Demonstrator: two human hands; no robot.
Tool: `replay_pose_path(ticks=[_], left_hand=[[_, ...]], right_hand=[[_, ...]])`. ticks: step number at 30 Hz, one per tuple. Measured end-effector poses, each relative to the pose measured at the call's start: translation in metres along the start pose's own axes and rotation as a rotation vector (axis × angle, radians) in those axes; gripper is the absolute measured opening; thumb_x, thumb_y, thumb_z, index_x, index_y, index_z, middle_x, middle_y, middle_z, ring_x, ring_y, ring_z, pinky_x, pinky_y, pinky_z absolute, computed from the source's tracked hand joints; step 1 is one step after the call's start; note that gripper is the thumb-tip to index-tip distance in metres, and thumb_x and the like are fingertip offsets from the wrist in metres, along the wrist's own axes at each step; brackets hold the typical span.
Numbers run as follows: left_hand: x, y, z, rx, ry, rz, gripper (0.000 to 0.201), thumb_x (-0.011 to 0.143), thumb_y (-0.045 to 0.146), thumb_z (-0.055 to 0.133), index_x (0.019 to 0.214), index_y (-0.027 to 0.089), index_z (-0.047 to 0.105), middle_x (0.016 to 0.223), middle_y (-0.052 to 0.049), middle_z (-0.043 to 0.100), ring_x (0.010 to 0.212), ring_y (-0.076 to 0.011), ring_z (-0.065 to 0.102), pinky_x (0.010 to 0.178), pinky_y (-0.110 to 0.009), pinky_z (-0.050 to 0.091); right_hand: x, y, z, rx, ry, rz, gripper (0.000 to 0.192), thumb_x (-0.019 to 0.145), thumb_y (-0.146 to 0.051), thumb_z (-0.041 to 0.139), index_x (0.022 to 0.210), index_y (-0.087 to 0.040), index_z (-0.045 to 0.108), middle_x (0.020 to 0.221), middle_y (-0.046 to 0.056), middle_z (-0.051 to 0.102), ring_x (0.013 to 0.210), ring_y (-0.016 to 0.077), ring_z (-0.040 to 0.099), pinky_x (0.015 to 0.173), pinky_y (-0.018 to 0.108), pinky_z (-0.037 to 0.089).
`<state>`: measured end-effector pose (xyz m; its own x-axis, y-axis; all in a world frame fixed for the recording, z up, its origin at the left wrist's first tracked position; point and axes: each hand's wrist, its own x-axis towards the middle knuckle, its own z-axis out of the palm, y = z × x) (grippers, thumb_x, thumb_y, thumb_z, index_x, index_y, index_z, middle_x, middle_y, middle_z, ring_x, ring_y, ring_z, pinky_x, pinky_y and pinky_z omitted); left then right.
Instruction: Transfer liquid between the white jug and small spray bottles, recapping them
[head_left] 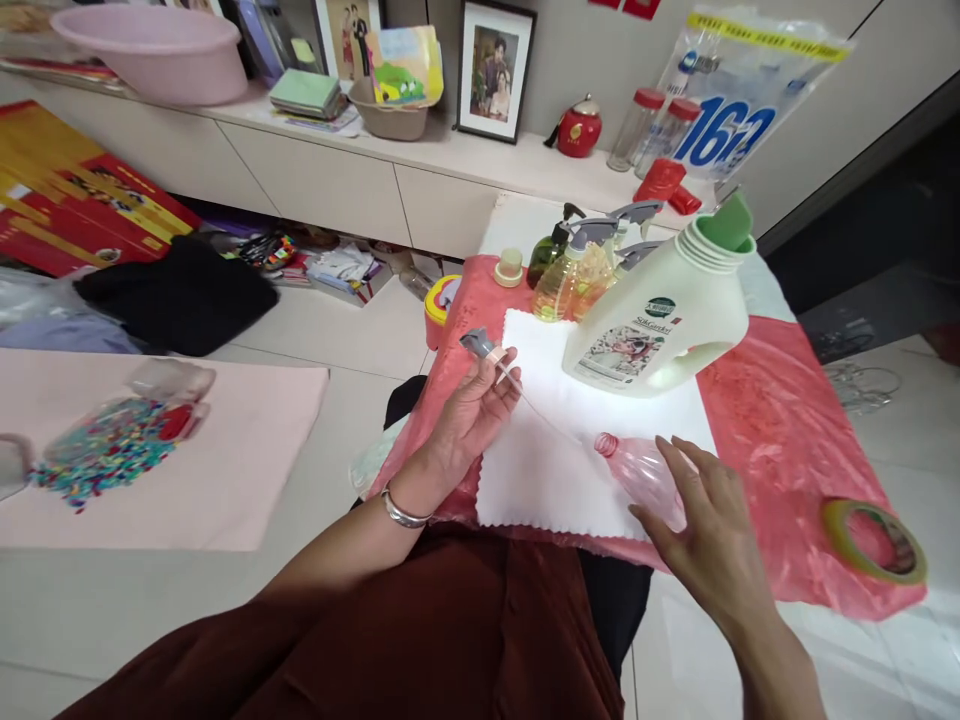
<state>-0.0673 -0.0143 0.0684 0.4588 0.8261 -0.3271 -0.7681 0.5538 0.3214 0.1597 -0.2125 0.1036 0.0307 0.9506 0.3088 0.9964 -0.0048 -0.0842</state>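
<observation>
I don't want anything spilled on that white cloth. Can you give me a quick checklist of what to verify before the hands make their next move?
1. Left hand has a firm hold on the spray head: ok, fingers closed around it.
2. Dip tube clear of the neck: ok, it trails over the white cloth.
3. Pink bottle steadied: ok, it lies on its side under the right hand.
4. Pink bottle empty: cannot tell.
5. Big white jug capped: not ok, its mouth is open and it leans.
6. Tape roll safely on the table: not ok, near the edge.
</observation>
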Motion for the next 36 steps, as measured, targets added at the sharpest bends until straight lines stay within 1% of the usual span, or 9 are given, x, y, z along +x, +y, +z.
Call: replay_pose_path(ticks=[5,8,11,14,18,22,25,29,36], left_hand=[[-0.005,0.002,0.006,0.029,0.008,0.019,0.015,0.094,0.016,0.068,0.108,0.019,0.067,0.113,-0.003,0.073,0.089,-0.0088,0.07,0.089,-0.023,0.057],[-0.009,-0.003,0.006,0.058,0.015,0.028,0.017,0.093,0.015,0.069,0.11,0.019,0.066,0.113,-0.004,0.073,0.089,-0.0095,0.07,0.091,-0.025,0.056],[-0.013,-0.009,0.006,0.09,-0.028,0.046,0.024,0.089,0.014,0.074,0.111,0.018,0.067,0.112,-0.004,0.073,0.087,-0.0102,0.07,0.089,-0.025,0.055],[-0.018,-0.018,0.006,0.134,-0.085,0.027,0.035,0.081,0.017,0.083,0.113,0.018,0.068,0.111,-0.003,0.073,0.083,-0.011,0.07,0.085,-0.025,0.054],[-0.024,-0.031,0.001,0.204,-0.163,-0.032,0.045,0.071,0.024,0.092,0.11,0.019,0.071,0.113,-0.005,0.073,0.089,-0.0154,0.071,0.09,-0.031,0.051],[-0.029,-0.039,-0.003,0.207,-0.207,-0.073,0.046,0.066,0.028,0.095,0.106,0.019,0.074,0.108,-0.005,0.075,0.097,-0.02,0.07,0.091,-0.035,0.049],[-0.033,-0.042,-0.001,0.213,-0.223,-0.094,0.042,0.066,0.027,0.096,0.102,0.019,0.077,0.104,-0.004,0.076,0.095,-0.0185,0.071,0.098,-0.036,0.046],[-0.037,-0.045,0.001,0.232,-0.222,-0.109,0.036,0.068,0.026,0.094,0.1,0.019,0.079,0.102,-0.004,0.078,0.09,-0.0162,0.07,0.101,-0.035,0.044],[-0.037,-0.049,-0.001,0.253,-0.196,-0.118,0.037,0.069,0.026,0.093,0.102,0.019,0.079,0.1,-0.005,0.078,0.097,-0.0194,0.07,0.101,-0.036,0.042]], right_hand=[[-0.005,-0.023,0.007,0.08,0.003,0.063,0.068,0.1,-0.035,0.054,0.161,-0.034,0.025,0.146,0.012,0.042,0.133,0.0336,0.044,0.104,0.057,0.047],[-0.004,-0.03,0.009,0.115,-0.013,0.073,0.066,0.1,-0.034,0.056,0.16,-0.032,0.028,0.147,0.012,0.041,0.134,0.0333,0.043,0.105,0.056,0.046],[-0.003,-0.037,0.013,0.157,-0.003,0.051,0.065,0.099,-0.036,0.057,0.159,-0.029,0.03,0.147,0.012,0.042,0.135,0.033,0.043,0.106,0.055,0.046],[0.0,-0.047,0.017,0.187,-0.019,0.059,0.07,0.1,-0.037,0.056,0.161,-0.03,0.024,0.147,0.011,0.043,0.134,0.0317,0.044,0.106,0.055,0.047],[0.001,-0.061,0.021,0.233,-0.012,0.095,0.073,0.101,-0.042,0.055,0.163,-0.031,0.019,0.147,0.011,0.043,0.134,0.0313,0.044,0.106,0.055,0.048],[-0.001,-0.069,0.028,0.318,0.013,0.149,0.074,0.099,-0.046,0.058,0.162,-0.028,0.023,0.147,0.012,0.042,0.134,0.0296,0.045,0.104,0.051,0.051],[-0.003,-0.074,0.033,0.382,0.029,0.183,0.075,0.099,-0.047,0.06,0.162,-0.027,0.025,0.147,0.013,0.042,0.135,0.0287,0.045,0.104,0.05,0.052],[-0.004,-0.078,0.038,0.448,0.126,0.203,0.075,0.097,-0.052,0.061,0.16,-0.026,0.031,0.144,0.013,0.044,0.132,0.0292,0.047,0.1,0.05,0.054],[-0.008,-0.078,0.043,0.408,0.183,0.194,0.078,0.096,-0.052,0.063,0.162,-0.025,0.031,0.14,0.015,0.047,0.127,0.0304,0.05,0.097,0.052,0.053]])
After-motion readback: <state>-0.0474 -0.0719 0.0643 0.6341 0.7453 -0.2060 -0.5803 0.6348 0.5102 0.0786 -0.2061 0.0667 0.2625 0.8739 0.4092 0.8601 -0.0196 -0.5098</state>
